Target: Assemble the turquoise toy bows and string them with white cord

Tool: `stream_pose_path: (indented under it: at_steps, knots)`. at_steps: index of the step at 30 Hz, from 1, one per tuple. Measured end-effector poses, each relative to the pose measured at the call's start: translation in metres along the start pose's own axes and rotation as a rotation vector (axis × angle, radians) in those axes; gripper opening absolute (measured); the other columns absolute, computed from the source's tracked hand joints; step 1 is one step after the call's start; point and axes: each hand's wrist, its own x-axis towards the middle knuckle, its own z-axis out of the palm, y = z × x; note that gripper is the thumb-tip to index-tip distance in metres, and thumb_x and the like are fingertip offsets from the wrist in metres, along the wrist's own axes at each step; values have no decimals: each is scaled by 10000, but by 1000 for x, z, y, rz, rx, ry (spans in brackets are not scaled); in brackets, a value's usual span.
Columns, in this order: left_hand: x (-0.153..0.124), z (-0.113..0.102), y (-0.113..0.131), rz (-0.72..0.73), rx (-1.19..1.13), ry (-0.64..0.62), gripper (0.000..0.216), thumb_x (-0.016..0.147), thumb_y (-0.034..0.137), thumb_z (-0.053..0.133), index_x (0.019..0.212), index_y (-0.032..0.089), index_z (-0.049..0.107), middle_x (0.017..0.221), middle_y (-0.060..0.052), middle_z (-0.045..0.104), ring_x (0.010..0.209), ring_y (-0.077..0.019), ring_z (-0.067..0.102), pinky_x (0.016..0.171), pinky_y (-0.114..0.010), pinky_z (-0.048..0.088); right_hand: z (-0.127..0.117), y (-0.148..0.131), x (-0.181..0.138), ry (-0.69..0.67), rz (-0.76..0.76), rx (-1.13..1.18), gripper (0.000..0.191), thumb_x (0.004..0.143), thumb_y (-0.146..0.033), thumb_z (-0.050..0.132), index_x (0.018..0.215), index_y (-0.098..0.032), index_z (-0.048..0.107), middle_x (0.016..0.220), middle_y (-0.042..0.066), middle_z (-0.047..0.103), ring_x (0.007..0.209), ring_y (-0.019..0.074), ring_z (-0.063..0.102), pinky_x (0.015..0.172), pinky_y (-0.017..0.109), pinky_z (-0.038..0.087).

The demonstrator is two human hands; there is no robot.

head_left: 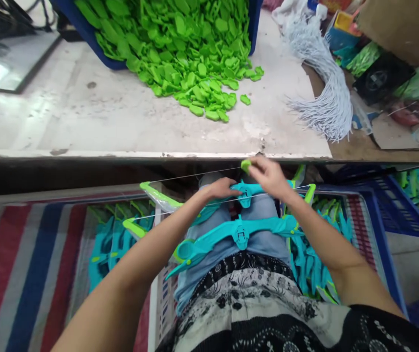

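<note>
My left hand [221, 188] is closed around the middle of a turquoise toy bow [246, 191] with lime-green tips, held above my knees. My right hand [272, 177] pinches a small green plastic piece [245, 165] at the bow's white string, just under the table edge. A second turquoise bow [231, 235] lies across my lap. A big heap of the same green pieces [190, 54] spills from a tipped blue bin [84, 34] onto the white table [121, 117].
A bundle of white cords [322, 83] lies at the table's right end beside cluttered boxes. Woven striped sacks [29, 264] and blue crates [396, 215] on both sides of my legs hold several finished bows [312, 264].
</note>
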Motion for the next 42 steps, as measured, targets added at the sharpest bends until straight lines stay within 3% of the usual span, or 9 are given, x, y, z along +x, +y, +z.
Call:
stream_pose_path:
  at_steps: [4, 8, 17, 25, 30, 34, 39, 42]
  knots:
    - [7, 10, 6, -79, -139, 86, 444, 641, 539, 685, 826, 136, 703, 824, -48, 709, 812, -232, 625, 676, -271, 430, 38, 15, -60, 17, 244, 86, 288, 902, -290, 484, 1073, -175, 685, 1048, 91, 694, 963, 208, 636, 862, 309, 486]
    - [3, 13, 6, -85, -148, 211, 435, 620, 516, 718, 822, 132, 702, 812, -55, 697, 788, -216, 610, 670, -275, 419, 56, 29, -70, -21, 449, 106, 341, 884, -276, 506, 1144, -153, 689, 1114, 108, 710, 1015, 252, 653, 909, 346, 493]
    - [6, 13, 0, -38, -260, 234, 432, 679, 551, 661, 742, 126, 707, 703, -25, 650, 688, -165, 532, 626, -268, 390, 74, 15, -67, 107, 507, 2, 364, 905, -316, 490, 1166, -179, 704, 1100, 113, 719, 1018, 270, 644, 931, 379, 489]
    - [5, 15, -2, 10, -289, 224, 484, 713, 595, 632, 748, 121, 725, 677, -16, 640, 681, -162, 526, 615, -257, 378, 74, 4, -64, 17, 551, -86, 406, 934, -353, 453, 1253, -205, 657, 1202, 96, 690, 1097, 273, 634, 943, 350, 472]
    - [6, 14, -3, 56, -277, 173, 484, 658, 585, 688, 765, 113, 707, 727, -38, 660, 708, -173, 543, 627, -263, 387, 70, -1, -68, -65, 611, -147, 495, 959, -392, 404, 1399, -200, 525, 930, 96, 747, 862, 255, 675, 817, 336, 481]
    - [6, 12, -3, 78, -213, 165, 451, 674, 578, 655, 699, 128, 677, 702, -34, 637, 716, -174, 526, 623, -261, 369, 69, 6, -70, -48, 606, -114, 577, 946, -395, 432, 1470, -152, 414, 696, 38, 689, 748, 219, 648, 743, 293, 468]
    - [8, 8, -4, 97, -225, 100, 417, 674, 542, 644, 719, 128, 662, 685, -20, 612, 671, -156, 505, 603, -263, 358, 63, 19, -71, -97, 591, -14, 638, 877, -406, 561, 1469, -217, 416, 647, -18, 575, 668, 167, 590, 669, 249, 463]
    - [12, 8, -4, 100, -218, 72, 404, 653, 539, 667, 665, 137, 629, 631, -10, 571, 622, -141, 474, 562, -263, 331, 64, 22, -69, -134, 695, 215, 754, 858, -392, 580, 1533, -254, 273, 660, -42, 487, 587, 137, 532, 580, 242, 483]
